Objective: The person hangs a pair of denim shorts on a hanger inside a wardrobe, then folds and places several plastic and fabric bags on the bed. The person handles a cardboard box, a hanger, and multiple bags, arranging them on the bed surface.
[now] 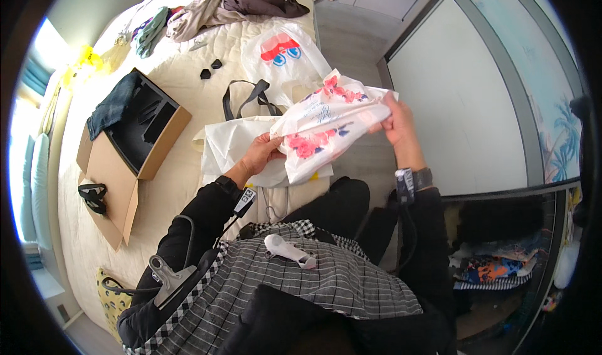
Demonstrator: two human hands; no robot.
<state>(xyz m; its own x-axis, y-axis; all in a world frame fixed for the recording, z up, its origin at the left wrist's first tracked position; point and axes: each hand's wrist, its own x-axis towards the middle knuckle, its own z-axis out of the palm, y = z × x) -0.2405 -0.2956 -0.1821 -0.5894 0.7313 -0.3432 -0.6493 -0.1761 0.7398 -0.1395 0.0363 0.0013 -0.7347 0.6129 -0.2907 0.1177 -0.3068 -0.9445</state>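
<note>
Stretched between my two hands is a white plastic bag [329, 115] printed with pink flowers, dark leaves and some writing. My left hand [263, 153] pinches its near left edge between thumb and fingers. At the far right corner, my right hand [396, 120] grips the plastic. Beneath the bag and my left hand lies a white tote bag [230, 139] with black strap handles [244, 102], on the bed. Just beyond, another white plastic bag [287, 54] with a red and blue print rests at the bed's edge.
An open cardboard box [167, 141] with black lining and draped jeans [113, 103] stands left on the quilted bed [174, 190]. Clothes [207, 14] lie at the far end, near two small black objects [210, 69]. A wardrobe [456, 87] with sliding doors stands right; folded clothes [494, 270] fill a lower opening.
</note>
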